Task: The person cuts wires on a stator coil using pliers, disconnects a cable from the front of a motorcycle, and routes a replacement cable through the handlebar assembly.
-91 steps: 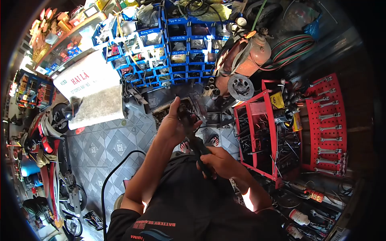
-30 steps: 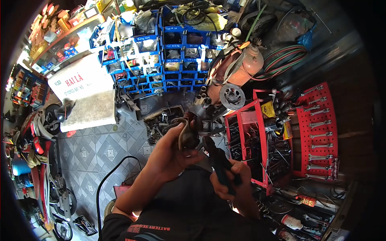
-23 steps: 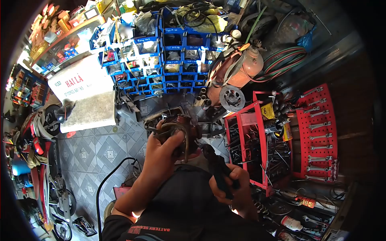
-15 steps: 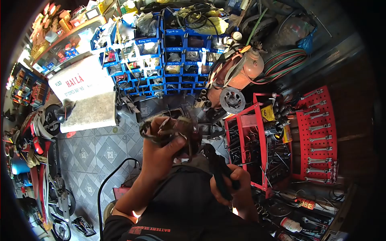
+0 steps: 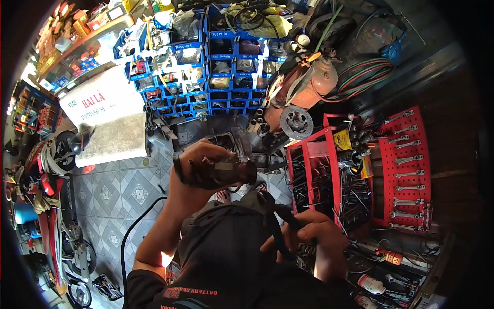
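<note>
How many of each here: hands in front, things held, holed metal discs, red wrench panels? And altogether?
Hands: 2 (left hand, right hand)
Held things: 2 (dark part, two-handled tool)
Holed disc: 1
Red wrench panel: 1
Total: 6

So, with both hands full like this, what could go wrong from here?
The dark part could slip from the left hand and hit the sandalled feet below. The pliers, handles spread in the right hand, might twist or pinch. The black hose curving over the tiled floor could catch a foot.
</note>
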Available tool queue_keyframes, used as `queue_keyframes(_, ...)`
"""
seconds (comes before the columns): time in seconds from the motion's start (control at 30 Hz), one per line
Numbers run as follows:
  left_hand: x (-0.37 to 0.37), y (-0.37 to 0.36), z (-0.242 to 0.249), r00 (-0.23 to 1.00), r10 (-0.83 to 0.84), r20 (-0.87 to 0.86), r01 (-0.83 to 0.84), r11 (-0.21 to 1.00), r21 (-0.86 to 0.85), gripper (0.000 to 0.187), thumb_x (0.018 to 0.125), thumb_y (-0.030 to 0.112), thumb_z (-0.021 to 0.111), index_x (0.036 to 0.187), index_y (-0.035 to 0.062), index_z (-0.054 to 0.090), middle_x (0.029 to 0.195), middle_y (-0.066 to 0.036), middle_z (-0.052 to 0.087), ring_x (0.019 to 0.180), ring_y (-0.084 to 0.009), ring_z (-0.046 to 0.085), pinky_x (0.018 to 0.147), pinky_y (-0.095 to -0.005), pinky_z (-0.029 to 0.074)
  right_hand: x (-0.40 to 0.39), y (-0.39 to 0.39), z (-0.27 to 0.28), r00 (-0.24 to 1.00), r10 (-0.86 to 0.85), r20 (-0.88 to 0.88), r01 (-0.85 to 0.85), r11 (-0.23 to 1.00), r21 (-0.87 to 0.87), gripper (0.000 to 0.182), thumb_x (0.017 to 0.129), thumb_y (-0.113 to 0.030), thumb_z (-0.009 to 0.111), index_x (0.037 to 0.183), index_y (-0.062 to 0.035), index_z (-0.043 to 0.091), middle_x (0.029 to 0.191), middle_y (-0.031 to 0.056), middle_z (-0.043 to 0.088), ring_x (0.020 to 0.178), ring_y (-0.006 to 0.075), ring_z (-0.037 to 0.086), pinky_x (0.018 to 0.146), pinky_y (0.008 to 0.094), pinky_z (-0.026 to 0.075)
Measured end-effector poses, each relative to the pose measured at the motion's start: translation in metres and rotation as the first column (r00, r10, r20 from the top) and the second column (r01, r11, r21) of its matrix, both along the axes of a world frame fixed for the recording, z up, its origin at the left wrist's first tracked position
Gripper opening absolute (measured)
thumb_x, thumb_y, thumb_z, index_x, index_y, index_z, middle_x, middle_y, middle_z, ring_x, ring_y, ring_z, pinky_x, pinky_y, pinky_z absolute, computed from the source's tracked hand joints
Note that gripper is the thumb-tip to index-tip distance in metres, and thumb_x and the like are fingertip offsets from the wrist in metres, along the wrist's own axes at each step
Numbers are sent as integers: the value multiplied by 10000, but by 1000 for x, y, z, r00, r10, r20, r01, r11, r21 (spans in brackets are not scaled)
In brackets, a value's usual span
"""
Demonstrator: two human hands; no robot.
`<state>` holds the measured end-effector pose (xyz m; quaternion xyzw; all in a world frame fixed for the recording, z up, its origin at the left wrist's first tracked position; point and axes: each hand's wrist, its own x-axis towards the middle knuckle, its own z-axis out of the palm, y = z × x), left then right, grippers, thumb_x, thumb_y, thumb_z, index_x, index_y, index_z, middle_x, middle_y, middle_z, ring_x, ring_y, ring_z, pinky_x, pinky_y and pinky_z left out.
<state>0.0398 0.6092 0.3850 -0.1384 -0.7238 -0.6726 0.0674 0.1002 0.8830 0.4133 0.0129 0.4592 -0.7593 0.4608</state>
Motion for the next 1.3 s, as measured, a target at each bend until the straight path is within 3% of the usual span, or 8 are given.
queue_keyframes(0.07,-4,-3,6,999,-39,-36,35,995,-93,387,634,8,832,953,31,615,889,-38,583,770,-99,576,639,-229,460,-7,5,6,992,109,55,-109,994,-12,318,821,-226,510,941,59,584,1140,349,568,850,310,673,584,314,530)
queue_keyframes(0.23,-8,-5,11,989,-145,-23,138,973,-185,333,646,7,802,931,28,632,859,-56,582,765,-136,591,632,-256,454,-13,6,2,980,157,123,-152,987,-48,305,847,-219,501,955,53,586,1154,347,561,825,303,678,625,297,535)
queue_keyframes(0.33,-8,-5,9,981,-191,16,190,959,-208,345,637,-10,777,946,33,629,853,-60,579,766,-171,603,649,-275,461,-9,-9,17,991,-40,129,4,965,263,354,680,-276,532,782,54,608,801,236,658,835,393,667,576,351,522)
queue_keyframes(0.5,-5,-6,6,978,-207,32,209,949,-238,387,599,-42,734,963,41,634,854,-69,574,787,-239,618,685,-308,471,-12,9,-10,984,124,130,-139,984,112,302,848,-227,503,942,45,591,1083,309,613,728,252,680,602,268,516)
queue_keyframes(0.6,-5,-6,8,971,-227,68,237,935,-263,412,581,-55,721,973,43,637,859,-75,574,801,-255,622,697,-316,475,-16,4,-6,987,141,70,-156,934,320,300,730,-247,512,774,33,608,713,166,638,679,244,650,530,278,477)
queue_keyframes(0.73,-8,-5,5,964,-258,63,265,922,-283,399,601,-26,750,977,45,638,849,-73,586,798,-260,629,705,-310,479,-16,10,-11,989,135,60,-147,930,337,285,749,-234,514,805,25,619,706,132,638,591,146,589,496,239,420)
queue_keyframes(1.13,-8,14,-23,985,11,175,13,991,-136,357,709,64,791,1009,18,603,912,-58,677,868,-96,623,741,-266,499,-4,-10,-18,979,200,-32,-178,926,334,251,853,-218,505,820,14,597,687,57,609,579,84,542,516,231,400)
queue_keyframes(1.3,-10,7,-43,884,-83,460,-53,960,275,341,732,52,765,1026,18,596,914,-37,670,849,-97,618,729,-261,506,-2,-15,-54,939,145,-312,67,813,579,262,874,-222,505,879,19,609,686,45,601,588,90,549,531,242,416)
